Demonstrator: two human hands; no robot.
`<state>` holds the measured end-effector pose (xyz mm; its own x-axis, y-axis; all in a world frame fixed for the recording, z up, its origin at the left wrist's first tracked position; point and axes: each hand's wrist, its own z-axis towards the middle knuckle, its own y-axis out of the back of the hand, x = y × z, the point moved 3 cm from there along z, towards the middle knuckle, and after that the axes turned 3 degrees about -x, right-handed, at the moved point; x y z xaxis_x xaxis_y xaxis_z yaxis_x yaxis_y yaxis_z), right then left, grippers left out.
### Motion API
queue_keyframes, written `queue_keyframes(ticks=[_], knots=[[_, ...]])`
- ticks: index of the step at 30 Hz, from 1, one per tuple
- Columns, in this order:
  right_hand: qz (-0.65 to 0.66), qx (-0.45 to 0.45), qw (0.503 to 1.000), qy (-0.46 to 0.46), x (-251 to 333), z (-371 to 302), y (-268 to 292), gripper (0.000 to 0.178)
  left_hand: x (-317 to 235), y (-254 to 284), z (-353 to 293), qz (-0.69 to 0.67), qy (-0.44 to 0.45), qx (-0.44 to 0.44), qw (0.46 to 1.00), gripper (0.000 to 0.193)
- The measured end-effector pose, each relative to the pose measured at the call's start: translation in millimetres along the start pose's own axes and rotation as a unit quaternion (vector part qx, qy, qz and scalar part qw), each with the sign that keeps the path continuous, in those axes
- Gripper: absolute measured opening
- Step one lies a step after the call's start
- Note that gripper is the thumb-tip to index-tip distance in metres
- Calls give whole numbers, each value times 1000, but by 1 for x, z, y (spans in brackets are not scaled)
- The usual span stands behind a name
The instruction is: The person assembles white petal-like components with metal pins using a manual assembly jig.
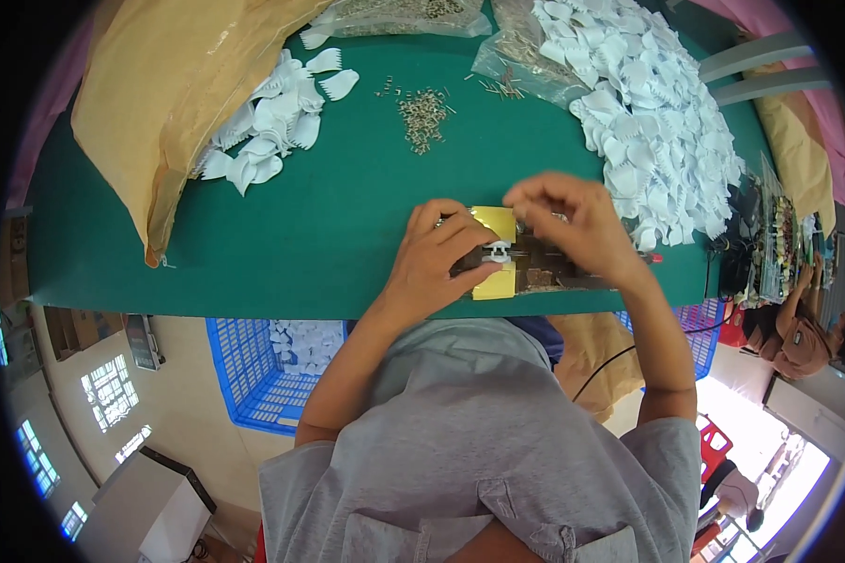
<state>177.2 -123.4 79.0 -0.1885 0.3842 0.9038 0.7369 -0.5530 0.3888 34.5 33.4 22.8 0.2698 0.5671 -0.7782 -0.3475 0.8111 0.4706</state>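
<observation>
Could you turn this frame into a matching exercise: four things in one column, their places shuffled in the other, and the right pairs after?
Things
1. Left hand
2. Right hand
3. Large pile of white toothed pieces
4. Heap of small metal parts

Places
A. Along the right side of the green table
B. Over the dark fixture, just right of the yellow plate
C. On open green surface, between two groups of white pieces
D. Fingers around a small white piece at the yellow plate

Right pairs: 1-D, 2-B, 3-A, 4-C
</observation>
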Motion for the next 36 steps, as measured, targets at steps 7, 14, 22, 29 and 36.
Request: queue_keyframes(ticks=[7,14,22,29,36], knots=[[-134,-110,968,182,0,-47,-21,13,0,0,0,-1,15,5,1000,34],[-162,-136,962,171,-5,-55,-23,11,0,-2,0,7,12,4,1000,34],[-180,-285,929,155,-1,-83,5,30,0,-4,1,-25,17,-2,1000,32],[-393,-419,818,35,-69,-157,62,27,4,-5,2,-50,31,-14,998,31],[-249,-248,915,199,15,-40,17,16,4,-6,0,-32,38,-11,999,30]])
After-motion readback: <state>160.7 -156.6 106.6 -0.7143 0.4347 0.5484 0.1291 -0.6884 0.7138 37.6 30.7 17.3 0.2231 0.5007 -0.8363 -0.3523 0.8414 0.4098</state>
